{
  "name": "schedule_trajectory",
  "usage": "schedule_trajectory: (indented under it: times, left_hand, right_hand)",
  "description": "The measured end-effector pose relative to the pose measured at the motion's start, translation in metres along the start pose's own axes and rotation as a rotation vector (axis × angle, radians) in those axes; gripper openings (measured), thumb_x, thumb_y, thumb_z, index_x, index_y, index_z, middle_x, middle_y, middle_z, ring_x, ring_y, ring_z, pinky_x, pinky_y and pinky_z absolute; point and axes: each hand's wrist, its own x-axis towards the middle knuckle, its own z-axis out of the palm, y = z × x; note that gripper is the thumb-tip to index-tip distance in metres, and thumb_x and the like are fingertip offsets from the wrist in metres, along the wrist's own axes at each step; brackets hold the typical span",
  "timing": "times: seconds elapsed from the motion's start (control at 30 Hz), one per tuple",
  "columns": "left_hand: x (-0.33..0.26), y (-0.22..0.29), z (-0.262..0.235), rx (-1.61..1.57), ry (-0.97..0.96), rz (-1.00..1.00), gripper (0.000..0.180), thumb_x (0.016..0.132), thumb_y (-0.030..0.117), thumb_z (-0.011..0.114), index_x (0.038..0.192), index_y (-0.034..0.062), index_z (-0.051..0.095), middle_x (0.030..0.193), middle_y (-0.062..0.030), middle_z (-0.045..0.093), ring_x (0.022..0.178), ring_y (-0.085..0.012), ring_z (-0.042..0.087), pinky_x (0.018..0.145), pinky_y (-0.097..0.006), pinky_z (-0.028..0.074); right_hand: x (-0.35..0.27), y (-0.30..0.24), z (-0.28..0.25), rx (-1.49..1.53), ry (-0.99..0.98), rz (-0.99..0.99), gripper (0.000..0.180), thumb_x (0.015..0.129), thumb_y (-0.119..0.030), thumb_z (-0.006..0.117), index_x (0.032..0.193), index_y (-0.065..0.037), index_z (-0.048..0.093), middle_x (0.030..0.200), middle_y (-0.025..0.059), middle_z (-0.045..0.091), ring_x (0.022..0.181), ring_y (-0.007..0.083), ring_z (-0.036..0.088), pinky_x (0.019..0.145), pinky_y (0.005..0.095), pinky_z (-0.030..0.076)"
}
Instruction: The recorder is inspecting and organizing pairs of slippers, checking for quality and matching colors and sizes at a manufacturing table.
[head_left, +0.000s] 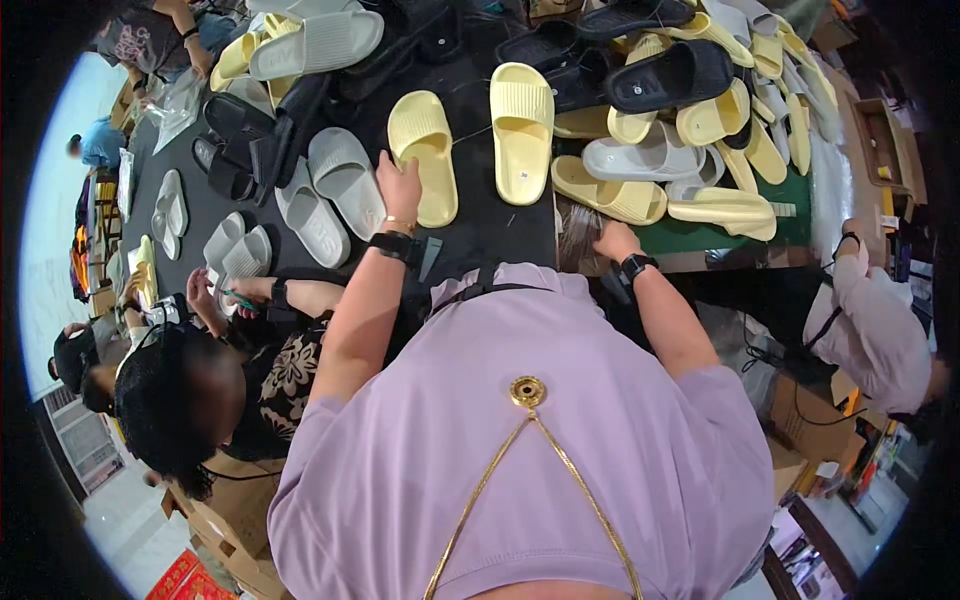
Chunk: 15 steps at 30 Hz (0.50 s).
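Observation:
My left hand (399,190) is closed on the left edge of a yellow slide sandal (436,180), its thumb over the footbed side. A matching yellow slide (521,150) lies just right of it, toe strap away from me. At the table's near edge my right hand (618,243) has its fingers curled on clear plastic bags (580,232); their tips are partly hidden. Grey slides (345,180) lie left of my left hand. Beyond my right hand lies a yellow slide (608,190) at the edge of a mixed pile.
Black, grey and yellow slides heap up at the back right (670,75) and back left (315,45) of the black table (480,225). A co-worker (215,400) close on my left holds a green-handled tool over grey slides. Another person (870,320) stands at the right.

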Motion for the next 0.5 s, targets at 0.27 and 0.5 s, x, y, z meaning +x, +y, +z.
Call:
schedule_trajectory:
  times: [0.27,0.5]
  left_hand:
    - [-0.038,0.100,0.010,0.025,-0.393,0.383,0.029,0.085,0.019,0.062,0.109,0.0023,0.061,0.101,-0.0190,0.065,0.094,-0.0363,0.061,0.082,-0.045,0.049]
    - [-0.017,0.119,0.058,0.311,-0.521,0.198,0.037,0.086,0.037,0.059,0.094,0.0022,0.067,0.090,-0.0210,0.068,0.083,-0.0380,0.067,0.072,-0.047,0.054]
  right_hand:
    - [-0.004,0.000,0.034,-0.035,0.106,-0.001,0.026,0.077,-0.014,0.061,0.096,0.000,0.068,0.096,0.0232,0.067,0.093,0.0387,0.065,0.078,0.0469,0.054]
    - [-0.014,0.002,0.023,-0.003,0.133,-0.007,0.022,0.078,-0.013,0.060,0.090,0.003,0.068,0.092,0.0248,0.067,0.086,0.0409,0.065,0.075,0.0480,0.055]
